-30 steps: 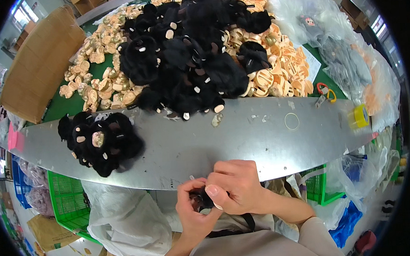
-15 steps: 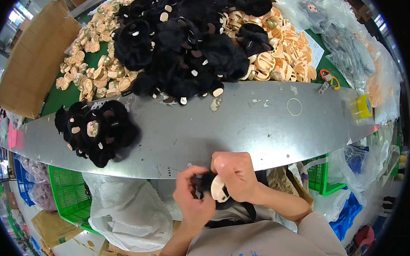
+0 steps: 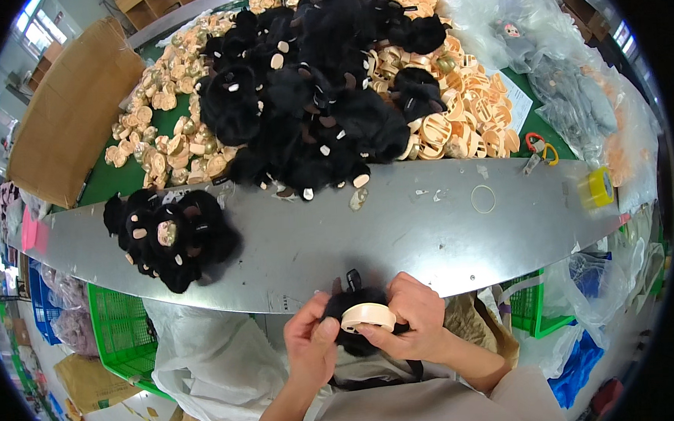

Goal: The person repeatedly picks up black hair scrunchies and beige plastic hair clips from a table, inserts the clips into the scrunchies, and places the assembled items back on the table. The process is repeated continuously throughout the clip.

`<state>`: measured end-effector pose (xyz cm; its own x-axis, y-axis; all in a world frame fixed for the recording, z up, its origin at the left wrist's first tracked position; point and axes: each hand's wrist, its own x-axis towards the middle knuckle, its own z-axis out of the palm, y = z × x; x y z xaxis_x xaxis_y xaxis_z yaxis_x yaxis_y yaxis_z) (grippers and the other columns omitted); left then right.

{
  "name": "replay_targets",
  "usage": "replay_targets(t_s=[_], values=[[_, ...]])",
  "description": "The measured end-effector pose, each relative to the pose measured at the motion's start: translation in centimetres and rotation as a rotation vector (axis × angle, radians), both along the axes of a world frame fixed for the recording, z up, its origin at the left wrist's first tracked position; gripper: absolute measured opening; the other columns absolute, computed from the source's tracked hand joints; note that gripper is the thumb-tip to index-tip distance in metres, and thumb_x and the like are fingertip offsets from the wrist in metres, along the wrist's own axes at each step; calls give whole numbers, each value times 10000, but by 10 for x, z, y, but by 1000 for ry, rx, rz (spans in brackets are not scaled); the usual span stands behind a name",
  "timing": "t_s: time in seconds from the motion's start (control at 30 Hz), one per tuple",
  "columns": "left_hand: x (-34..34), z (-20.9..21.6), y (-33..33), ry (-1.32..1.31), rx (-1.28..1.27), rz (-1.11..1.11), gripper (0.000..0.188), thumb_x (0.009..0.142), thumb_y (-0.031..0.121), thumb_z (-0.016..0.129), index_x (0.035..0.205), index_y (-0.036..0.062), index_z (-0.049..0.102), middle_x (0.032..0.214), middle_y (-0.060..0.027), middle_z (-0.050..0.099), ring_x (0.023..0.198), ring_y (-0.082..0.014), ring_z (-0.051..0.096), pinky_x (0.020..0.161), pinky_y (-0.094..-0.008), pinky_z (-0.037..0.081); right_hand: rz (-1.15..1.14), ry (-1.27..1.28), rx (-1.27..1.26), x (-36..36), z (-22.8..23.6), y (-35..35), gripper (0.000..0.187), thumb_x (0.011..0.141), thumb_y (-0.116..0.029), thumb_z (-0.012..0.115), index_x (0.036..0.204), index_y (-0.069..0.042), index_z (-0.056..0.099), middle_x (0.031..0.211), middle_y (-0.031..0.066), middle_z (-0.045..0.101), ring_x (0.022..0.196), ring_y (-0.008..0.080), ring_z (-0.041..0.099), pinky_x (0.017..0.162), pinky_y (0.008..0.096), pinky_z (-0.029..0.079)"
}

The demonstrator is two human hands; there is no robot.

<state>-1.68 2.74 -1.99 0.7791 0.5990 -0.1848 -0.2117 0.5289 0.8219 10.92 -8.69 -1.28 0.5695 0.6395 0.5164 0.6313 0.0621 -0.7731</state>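
At the table's front edge, both my hands hold a black plush piece with a cream plastic ring-shaped part set against it. My left hand pinches the plush at its left side. The fingers of my right hand curl round the right side, with the thumb pressing on the lower rim of the plastic part. A small dark tag sticks up from the top of the plush. Left of my hands, a cluster of black plush pieces with small cream parts lies on the grey metal tabletop.
A big heap of black plush covers the back middle, flanked by cream plastic parts and cream-and-gold parts. Scissors, a rubber band and yellow tape lie at right. A green crate stands below left.
My hands have turned the plush piece, so the cream part's rim now faces up and the tag shows. My right hand has opened out from a fist-like grip and shifted slightly right and down.
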Motion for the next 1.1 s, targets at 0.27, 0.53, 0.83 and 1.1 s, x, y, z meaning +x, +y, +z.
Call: replay_targets(t_s=[0.27,0.53,0.83,1.1], values=[[10,-12,-1,179,929,212,157,850,67,691,858,-24,562,852,-132,567,767,-227,534,694,-286,437,-144,-253,51,-3,-18,12,426,685,-157,816,602,-94,402,564,46,353,474,222,316,461,344,227],[18,-22,-2,231,1091,235,139,860,83,677,881,-5,572,859,-132,573,725,-247,546,631,-311,456,-286,-76,12,-15,-30,21,410,757,-209,785,592,-77,434,538,46,353,460,217,322,462,349,254],[27,-32,-3,242,1152,132,166,810,48,698,856,6,545,823,-123,556,663,-253,541,578,-321,447,-222,16,95,8,-27,25,214,908,-168,513,802,11,566,892,180,527,715,272,508,604,353,419],[36,-37,-2,161,1135,84,132,811,7,673,863,8,552,814,-118,558,653,-251,537,565,-331,445,-5,228,43,9,-33,22,251,941,-196,409,991,-5,566,941,182,533,820,310,531,688,371,454]])
